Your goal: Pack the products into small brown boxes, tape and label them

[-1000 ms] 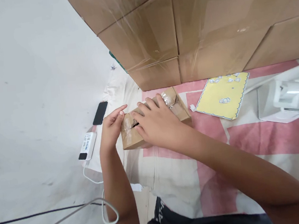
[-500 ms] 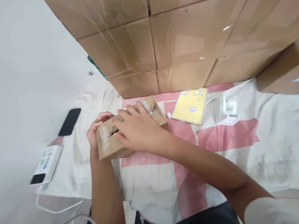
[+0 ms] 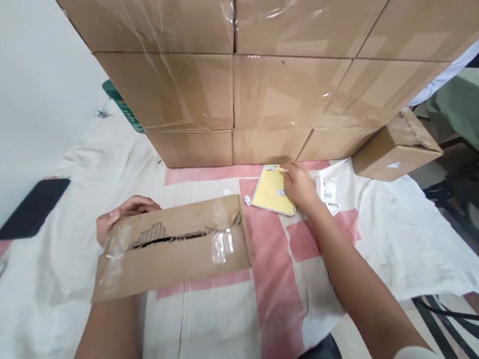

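My left hand [image 3: 123, 211] grips the far left end of a small cardboard box [image 3: 173, 249], holding it up off the cloth; its taped top seam is torn open along a ragged slit. My right hand [image 3: 299, 184] is stretched out to the right and rests on the right edge of a yellow sheet [image 3: 269, 190] that carries small white stickers. Its fingers are curled down onto the sheet, and I cannot make out whether they pinch anything.
A wall of large taped cardboard cartons [image 3: 252, 73] stands right behind. A small closed box [image 3: 395, 151] lies at the right, a white device [image 3: 328, 192] beside the sheet. A black phone [image 3: 31, 208] lies at the left. A pink-and-white cloth [image 3: 404, 241] covers the floor.
My right hand has left the box and reached right to the yellow sheet. My left hand has lifted the box nearer to me. The view has swung right.
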The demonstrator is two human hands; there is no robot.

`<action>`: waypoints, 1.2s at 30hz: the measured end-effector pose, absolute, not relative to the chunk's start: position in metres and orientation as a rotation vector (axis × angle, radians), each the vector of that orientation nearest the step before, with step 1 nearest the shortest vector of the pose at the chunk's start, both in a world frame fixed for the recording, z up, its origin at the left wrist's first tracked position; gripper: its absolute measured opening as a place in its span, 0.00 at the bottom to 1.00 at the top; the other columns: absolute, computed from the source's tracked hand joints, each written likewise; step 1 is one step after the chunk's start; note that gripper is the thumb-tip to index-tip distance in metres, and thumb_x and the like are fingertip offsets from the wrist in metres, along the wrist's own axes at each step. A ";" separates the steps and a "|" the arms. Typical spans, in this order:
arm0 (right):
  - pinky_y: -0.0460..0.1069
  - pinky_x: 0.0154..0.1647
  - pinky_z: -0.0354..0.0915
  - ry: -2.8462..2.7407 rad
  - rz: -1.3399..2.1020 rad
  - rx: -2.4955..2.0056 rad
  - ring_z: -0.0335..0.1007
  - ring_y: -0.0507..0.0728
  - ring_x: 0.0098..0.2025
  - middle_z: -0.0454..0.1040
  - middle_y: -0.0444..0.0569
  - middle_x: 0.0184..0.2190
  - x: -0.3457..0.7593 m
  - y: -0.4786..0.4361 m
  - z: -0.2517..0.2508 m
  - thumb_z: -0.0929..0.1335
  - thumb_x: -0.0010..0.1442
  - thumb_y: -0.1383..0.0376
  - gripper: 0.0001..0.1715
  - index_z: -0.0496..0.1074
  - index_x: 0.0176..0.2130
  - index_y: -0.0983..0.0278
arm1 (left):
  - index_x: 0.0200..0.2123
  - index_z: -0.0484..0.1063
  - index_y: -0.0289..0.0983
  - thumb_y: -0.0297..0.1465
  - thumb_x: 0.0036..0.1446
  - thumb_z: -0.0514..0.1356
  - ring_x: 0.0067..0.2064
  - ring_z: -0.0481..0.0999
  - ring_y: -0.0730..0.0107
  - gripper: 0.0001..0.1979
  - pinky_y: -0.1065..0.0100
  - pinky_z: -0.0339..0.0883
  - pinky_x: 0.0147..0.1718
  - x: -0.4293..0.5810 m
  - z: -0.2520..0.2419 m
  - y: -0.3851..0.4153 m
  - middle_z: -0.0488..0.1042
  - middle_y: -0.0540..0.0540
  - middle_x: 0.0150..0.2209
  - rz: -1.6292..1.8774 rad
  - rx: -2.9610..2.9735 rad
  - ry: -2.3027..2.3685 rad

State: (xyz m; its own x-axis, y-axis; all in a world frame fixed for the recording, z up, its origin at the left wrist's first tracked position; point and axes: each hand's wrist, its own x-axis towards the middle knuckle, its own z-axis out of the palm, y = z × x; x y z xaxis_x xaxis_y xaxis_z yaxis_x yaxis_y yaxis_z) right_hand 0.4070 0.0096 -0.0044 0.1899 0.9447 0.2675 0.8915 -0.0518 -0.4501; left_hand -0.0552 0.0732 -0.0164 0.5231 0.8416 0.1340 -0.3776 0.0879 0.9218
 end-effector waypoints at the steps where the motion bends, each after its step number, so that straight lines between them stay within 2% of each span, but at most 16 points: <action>1: 0.64 0.62 0.63 -1.710 0.102 -1.997 0.65 0.69 0.61 0.73 0.63 0.58 0.405 0.011 -0.013 0.60 0.66 0.71 0.26 0.78 0.56 0.67 | 0.42 0.82 0.32 0.51 0.51 0.63 0.34 0.83 0.46 0.29 0.55 0.76 0.29 -0.054 -0.015 0.073 0.83 0.34 0.33 0.909 1.199 0.430; 6: 0.70 0.63 0.55 -1.792 0.117 -2.048 0.55 0.73 0.65 0.69 0.54 0.65 0.394 0.014 -0.027 0.60 0.69 0.64 0.25 0.78 0.59 0.56 | 0.48 0.82 0.35 0.55 0.59 0.58 0.35 0.83 0.49 0.31 0.56 0.77 0.30 -0.046 -0.007 0.066 0.83 0.35 0.35 0.847 1.301 0.331; 11: 0.71 0.65 0.50 -1.821 0.164 -1.983 0.53 0.72 0.67 0.71 0.48 0.66 0.396 0.014 -0.030 0.60 0.69 0.64 0.26 0.77 0.59 0.56 | 0.48 0.82 0.34 0.54 0.61 0.56 0.34 0.83 0.50 0.31 0.58 0.77 0.29 -0.045 -0.004 0.058 0.84 0.35 0.36 0.884 1.335 0.345; 16: 0.67 0.62 0.58 -1.668 0.142 -1.806 0.64 0.68 0.61 0.78 0.54 0.58 0.399 0.017 -0.033 0.62 0.66 0.64 0.22 0.80 0.52 0.61 | 0.48 0.82 0.34 0.55 0.61 0.57 0.34 0.84 0.52 0.32 0.60 0.78 0.29 -0.046 -0.005 0.052 0.84 0.36 0.37 0.919 1.292 0.407; 19: 0.58 0.52 0.67 -1.460 0.123 -1.663 0.73 0.62 0.48 0.81 0.56 0.46 0.399 0.017 -0.032 0.65 0.63 0.62 0.17 0.80 0.45 0.63 | 0.48 0.82 0.34 0.55 0.60 0.57 0.35 0.84 0.52 0.31 0.60 0.78 0.29 -0.047 -0.005 0.050 0.84 0.36 0.38 0.894 1.273 0.430; 21: 0.54 0.43 0.69 -1.323 0.151 -1.634 0.73 0.59 0.39 0.80 0.53 0.38 0.399 0.016 -0.032 0.66 0.62 0.61 0.15 0.78 0.44 0.63 | 0.47 0.83 0.34 0.54 0.60 0.58 0.34 0.84 0.51 0.31 0.59 0.78 0.29 -0.048 -0.004 0.051 0.84 0.35 0.38 0.882 1.269 0.446; 23: 0.52 0.40 0.68 -1.232 0.193 -1.630 0.71 0.57 0.35 0.78 0.49 0.34 0.399 0.016 -0.032 0.66 0.61 0.62 0.15 0.76 0.45 0.63 | 0.46 0.83 0.33 0.55 0.58 0.58 0.33 0.84 0.50 0.31 0.57 0.78 0.28 -0.050 -0.004 0.052 0.84 0.35 0.37 0.883 1.261 0.472; 26: 0.51 0.41 0.69 -1.183 0.236 -1.620 0.72 0.56 0.36 0.77 0.50 0.35 0.398 0.015 -0.030 0.64 0.61 0.63 0.15 0.73 0.46 0.64 | 0.41 0.84 0.33 0.59 0.51 0.61 0.31 0.83 0.45 0.34 0.54 0.77 0.25 -0.052 -0.006 0.055 0.83 0.32 0.34 0.874 1.239 0.531; 29: 0.52 0.42 0.70 -1.180 0.242 -1.631 0.72 0.56 0.37 0.78 0.53 0.39 0.396 0.014 -0.026 0.65 0.61 0.60 0.14 0.74 0.43 0.64 | 0.39 0.84 0.33 0.59 0.47 0.61 0.30 0.82 0.42 0.35 0.51 0.76 0.23 -0.054 -0.008 0.056 0.83 0.30 0.33 0.880 1.189 0.623; 33: 0.52 0.41 0.70 -1.203 0.224 -1.696 0.72 0.57 0.35 0.78 0.52 0.37 0.393 0.010 -0.022 0.66 0.61 0.58 0.12 0.74 0.37 0.63 | 0.38 0.84 0.32 0.60 0.46 0.62 0.29 0.82 0.41 0.36 0.50 0.76 0.22 -0.053 -0.009 0.054 0.83 0.29 0.33 0.904 1.144 0.644; 36: 0.53 0.42 0.70 -1.236 0.132 -1.754 0.72 0.58 0.39 0.76 0.53 0.39 0.393 0.008 -0.019 0.65 0.63 0.59 0.10 0.72 0.37 0.62 | 0.39 0.84 0.32 0.61 0.47 0.62 0.29 0.83 0.42 0.36 0.52 0.77 0.22 -0.052 -0.008 0.053 0.83 0.29 0.33 0.903 1.176 0.612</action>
State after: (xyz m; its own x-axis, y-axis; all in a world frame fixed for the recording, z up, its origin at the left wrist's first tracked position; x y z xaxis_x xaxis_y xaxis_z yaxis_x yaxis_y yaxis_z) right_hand 0.3933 0.0079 -0.0186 0.4827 0.7772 0.4037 0.6745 -0.0358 -0.7374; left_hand -0.0523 0.0532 -0.0083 0.5220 0.8517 0.0451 -0.2736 0.1171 0.9547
